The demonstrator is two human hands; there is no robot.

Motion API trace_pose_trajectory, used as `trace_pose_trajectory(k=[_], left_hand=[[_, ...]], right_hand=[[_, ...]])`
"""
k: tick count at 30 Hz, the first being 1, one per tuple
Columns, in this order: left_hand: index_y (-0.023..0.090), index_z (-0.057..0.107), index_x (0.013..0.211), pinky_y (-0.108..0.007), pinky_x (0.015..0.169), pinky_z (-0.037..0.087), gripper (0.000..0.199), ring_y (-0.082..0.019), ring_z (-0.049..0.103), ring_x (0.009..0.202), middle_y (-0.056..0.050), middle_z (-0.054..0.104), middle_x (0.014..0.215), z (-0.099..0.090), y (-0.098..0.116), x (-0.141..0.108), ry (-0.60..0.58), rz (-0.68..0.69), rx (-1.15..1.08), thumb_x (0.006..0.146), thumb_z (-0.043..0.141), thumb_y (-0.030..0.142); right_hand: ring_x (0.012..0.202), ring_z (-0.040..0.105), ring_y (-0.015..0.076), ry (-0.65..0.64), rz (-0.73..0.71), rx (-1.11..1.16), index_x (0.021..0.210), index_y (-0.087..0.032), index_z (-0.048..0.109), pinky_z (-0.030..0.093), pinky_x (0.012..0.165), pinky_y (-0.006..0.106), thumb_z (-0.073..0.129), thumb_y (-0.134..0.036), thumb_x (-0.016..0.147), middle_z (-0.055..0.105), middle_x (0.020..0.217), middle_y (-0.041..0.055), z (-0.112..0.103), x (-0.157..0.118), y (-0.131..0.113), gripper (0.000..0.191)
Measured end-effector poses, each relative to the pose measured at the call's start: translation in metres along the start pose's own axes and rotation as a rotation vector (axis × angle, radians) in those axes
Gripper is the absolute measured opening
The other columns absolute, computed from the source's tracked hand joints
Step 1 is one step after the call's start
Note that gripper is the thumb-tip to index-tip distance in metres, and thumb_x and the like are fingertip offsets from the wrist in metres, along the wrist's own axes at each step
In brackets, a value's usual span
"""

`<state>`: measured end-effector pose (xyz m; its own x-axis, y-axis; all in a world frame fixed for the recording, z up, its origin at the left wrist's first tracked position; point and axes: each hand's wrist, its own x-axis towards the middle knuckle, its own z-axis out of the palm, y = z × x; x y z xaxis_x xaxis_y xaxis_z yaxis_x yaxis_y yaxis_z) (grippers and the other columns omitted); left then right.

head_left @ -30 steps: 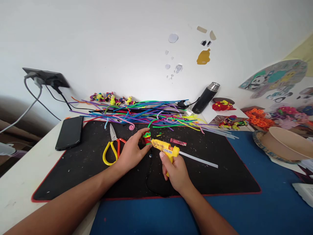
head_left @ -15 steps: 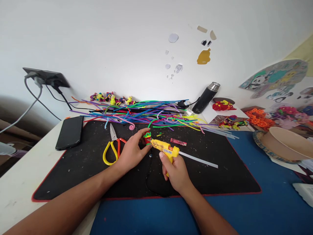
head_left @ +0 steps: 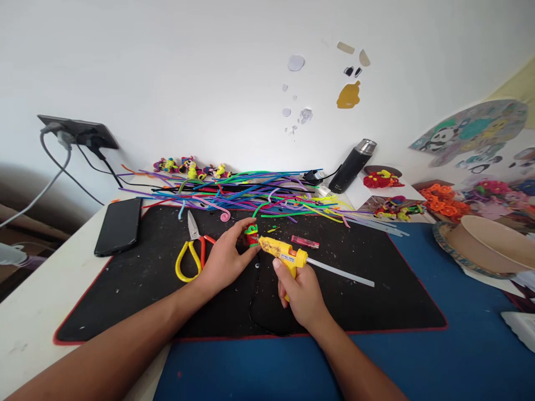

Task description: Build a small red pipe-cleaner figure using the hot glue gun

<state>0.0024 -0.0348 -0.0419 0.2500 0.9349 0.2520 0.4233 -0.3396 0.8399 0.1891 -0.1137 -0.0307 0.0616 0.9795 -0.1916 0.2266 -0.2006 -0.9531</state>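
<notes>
Glue gun (head_left: 276, 248) nudged slightly rightward; right hand (head_left: 304, 292) wrapped round its handle; left hand (head_left: 228, 253) pinching red-green piece (head_left: 252, 237).

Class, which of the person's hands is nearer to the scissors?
Left. The left hand is just right of the scissors, holding a small red-and-green piece; the right hand is farther right, gripping a yellow glue gun.

A craft workspace, whether in a home or workshop unclear: coloured pipe cleaners (head_left: 242, 191) heaped across mid-frame, scissors (head_left: 194, 238) and a yellow glue gun (head_left: 273, 248) below them, small fuzzy figures (head_left: 193, 171) at centre left.
</notes>
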Motion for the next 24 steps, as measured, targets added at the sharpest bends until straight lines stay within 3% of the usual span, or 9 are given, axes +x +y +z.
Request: trace_pose_trajectory(k=[17,24], left_hand=[[0.026,0.058,0.144,-0.040,0.101,0.056,0.055,-0.024,0.069,0.110,-0.007,0.069,0.140,0.0000,-0.0004,0.0003,0.017,0.012,-0.008,0.090,0.070,0.029],[0.026,0.058,0.142,-0.037,0.095,0.058,0.054,-0.021,0.069,0.099,-0.006,0.072,0.133,-0.0010,0.0028,0.0008,0.023,-0.003,-0.026,0.090,0.070,0.031]], right_hand=[[0.035,0.045,0.0104,-0.003,-0.009,0.020,0.055,-0.025,0.046,0.038,0.042,0.023,0.062,-0.071,0.092,0.044,0.038,-0.0041,-0.0010,-0.0022,-0.0022,0.061],[0.034,0.047,0.0106,-0.030,-0.031,0.214,0.085,-0.018,0.066,0.037,0.042,0.022,0.065,-0.076,0.088,0.049,0.041,-0.0075,-0.0030,0.0026,-0.0017,0.059]])
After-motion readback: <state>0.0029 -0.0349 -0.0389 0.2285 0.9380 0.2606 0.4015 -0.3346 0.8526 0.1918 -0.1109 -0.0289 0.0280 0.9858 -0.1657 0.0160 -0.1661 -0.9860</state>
